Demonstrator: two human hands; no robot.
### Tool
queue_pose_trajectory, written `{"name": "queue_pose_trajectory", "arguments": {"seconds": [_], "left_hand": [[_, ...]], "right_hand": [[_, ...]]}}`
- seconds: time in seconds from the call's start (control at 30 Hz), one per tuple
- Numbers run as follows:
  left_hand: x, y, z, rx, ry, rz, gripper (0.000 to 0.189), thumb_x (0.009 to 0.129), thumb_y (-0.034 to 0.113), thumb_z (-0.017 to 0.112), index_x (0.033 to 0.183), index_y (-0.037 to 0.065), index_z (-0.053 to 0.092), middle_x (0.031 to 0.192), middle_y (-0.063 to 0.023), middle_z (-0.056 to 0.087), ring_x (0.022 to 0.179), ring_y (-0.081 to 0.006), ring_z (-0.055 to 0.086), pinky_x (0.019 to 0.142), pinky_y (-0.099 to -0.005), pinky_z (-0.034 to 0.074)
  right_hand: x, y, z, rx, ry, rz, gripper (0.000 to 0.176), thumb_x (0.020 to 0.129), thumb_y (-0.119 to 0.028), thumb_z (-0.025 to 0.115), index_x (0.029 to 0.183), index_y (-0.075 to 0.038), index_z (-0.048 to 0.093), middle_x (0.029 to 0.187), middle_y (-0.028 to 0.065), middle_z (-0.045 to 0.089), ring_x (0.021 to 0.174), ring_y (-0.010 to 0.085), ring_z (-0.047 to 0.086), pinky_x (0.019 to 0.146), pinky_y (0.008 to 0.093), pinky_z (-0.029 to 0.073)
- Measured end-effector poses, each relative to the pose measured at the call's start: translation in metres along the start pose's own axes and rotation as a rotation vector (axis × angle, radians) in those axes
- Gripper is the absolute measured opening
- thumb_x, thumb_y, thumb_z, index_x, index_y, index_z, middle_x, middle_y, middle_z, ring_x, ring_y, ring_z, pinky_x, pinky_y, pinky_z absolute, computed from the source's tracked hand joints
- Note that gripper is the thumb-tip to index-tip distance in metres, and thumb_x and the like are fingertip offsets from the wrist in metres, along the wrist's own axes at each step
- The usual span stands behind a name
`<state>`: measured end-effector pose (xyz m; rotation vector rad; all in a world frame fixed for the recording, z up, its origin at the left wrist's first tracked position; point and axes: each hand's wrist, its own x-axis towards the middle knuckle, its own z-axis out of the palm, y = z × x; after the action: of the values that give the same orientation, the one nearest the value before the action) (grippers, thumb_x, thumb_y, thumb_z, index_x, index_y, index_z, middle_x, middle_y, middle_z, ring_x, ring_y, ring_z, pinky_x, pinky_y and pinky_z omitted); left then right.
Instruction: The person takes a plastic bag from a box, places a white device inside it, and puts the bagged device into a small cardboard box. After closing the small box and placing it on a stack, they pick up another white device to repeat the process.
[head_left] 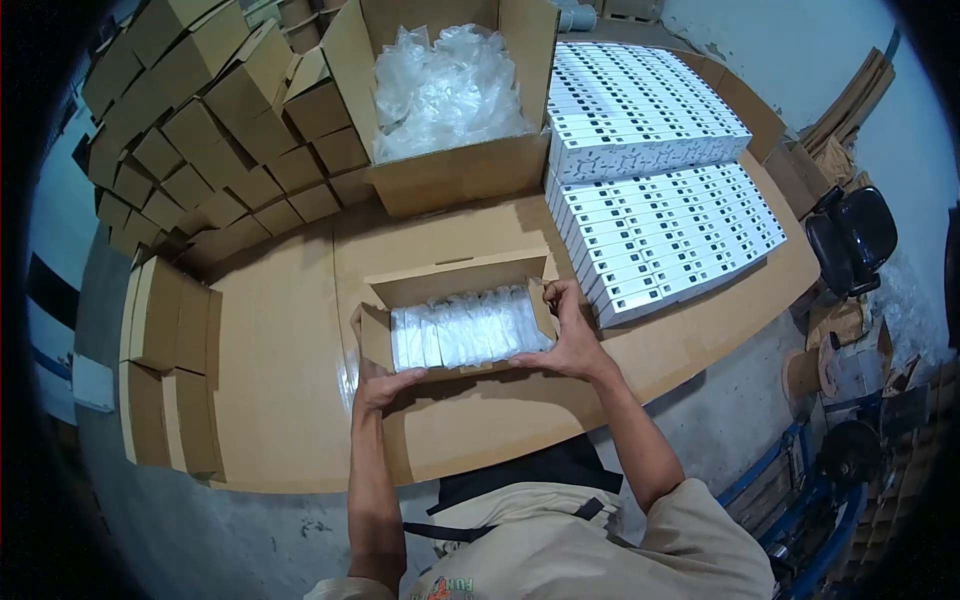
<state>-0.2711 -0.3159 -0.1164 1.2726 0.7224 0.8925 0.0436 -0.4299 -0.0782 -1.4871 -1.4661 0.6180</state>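
Note:
An open cardboard box [472, 371] lies before me on the cardboard-covered table, its back flap raised. Inside it stands a row of items in clear plastic wrap [465, 330]. My left hand [382, 383] holds the box's left end, thumb along the front edge. At the right end, my right hand [570, 345] grips the side, with its thumb on the front rim and its fingers at the side flap. Parts of the fingers on both hands are hidden behind the cardboard.
Behind is a large carton [455, 185] of clear plastic bags [450, 85]. White boxes [670, 225] are stacked at the right. Many brown boxes [215, 130] are piled back left, with several more [165, 320] at the left edge. A black chair [855, 240] stands far right.

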Motion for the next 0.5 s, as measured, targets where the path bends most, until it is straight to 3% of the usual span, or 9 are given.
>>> {"name": "queue_pose_trajectory", "arguments": {"seconds": [0.1, 0.2, 0.3, 0.4, 0.5], "left_hand": [[-0.007, 0.000, 0.002, 0.080, 0.046, 0.006, 0.112, 0.056, 0.015, 0.096, 0.145, 0.010, 0.030, 0.131, -0.0051, 0.046, 0.125, -0.0242, 0.051, 0.110, -0.0392, 0.044], [-0.010, 0.014, 0.013, 0.107, 0.055, 0.040, 0.108, 0.056, 0.018, 0.098, 0.139, 0.012, 0.030, 0.130, -0.0070, 0.044, 0.126, -0.0236, 0.049, 0.107, -0.0384, 0.044], [-0.001, 0.009, 0.015, 0.093, 0.017, 0.241, 0.099, 0.057, 0.023, 0.100, 0.132, 0.013, 0.035, 0.130, -0.0093, 0.046, 0.129, -0.0245, 0.046, 0.111, -0.0372, 0.037], [-0.003, 0.001, 0.009, 0.186, 0.017, 0.279, 0.091, 0.057, 0.024, 0.100, 0.126, 0.013, 0.041, 0.132, -0.0093, 0.047, 0.129, -0.0250, 0.046, 0.113, -0.0364, 0.032], [-0.005, 0.005, 0.011, 0.177, -0.003, 0.234, 0.083, 0.059, 0.023, 0.099, 0.121, 0.012, 0.046, 0.135, -0.0106, 0.047, 0.129, -0.0258, 0.047, 0.112, -0.0374, 0.035]], "right_hand": [[-0.003, -0.004, 0.004, 0.027, 0.008, 0.113, 0.100, 0.061, -0.048, 0.100, 0.122, -0.006, 0.032, 0.120, 0.0172, 0.048, 0.115, 0.0305, 0.053, 0.103, 0.0420, 0.046], [-0.006, 0.002, 0.013, 0.012, 0.109, 0.032, 0.090, 0.063, -0.044, 0.100, 0.115, -0.007, 0.037, 0.107, 0.0103, 0.047, 0.108, 0.0271, 0.052, 0.102, 0.0391, 0.045], [-0.006, 0.001, 0.019, 0.096, 0.141, 0.059, 0.076, 0.068, -0.037, 0.098, 0.107, -0.007, 0.040, 0.096, 0.0059, 0.041, 0.099, 0.0230, 0.048, 0.107, 0.0370, 0.041], [-0.004, -0.003, 0.024, 0.182, 0.151, 0.016, 0.065, 0.070, -0.024, 0.096, 0.099, -0.008, 0.040, 0.091, 0.0011, 0.035, 0.091, 0.0190, 0.041, 0.117, 0.0412, 0.034], [-0.002, -0.003, 0.022, 0.108, 0.149, -0.082, 0.057, 0.072, -0.021, 0.094, 0.092, -0.008, 0.043, 0.086, 0.0013, 0.036, 0.087, 0.0189, 0.043, 0.125, 0.0480, 0.025]]}}
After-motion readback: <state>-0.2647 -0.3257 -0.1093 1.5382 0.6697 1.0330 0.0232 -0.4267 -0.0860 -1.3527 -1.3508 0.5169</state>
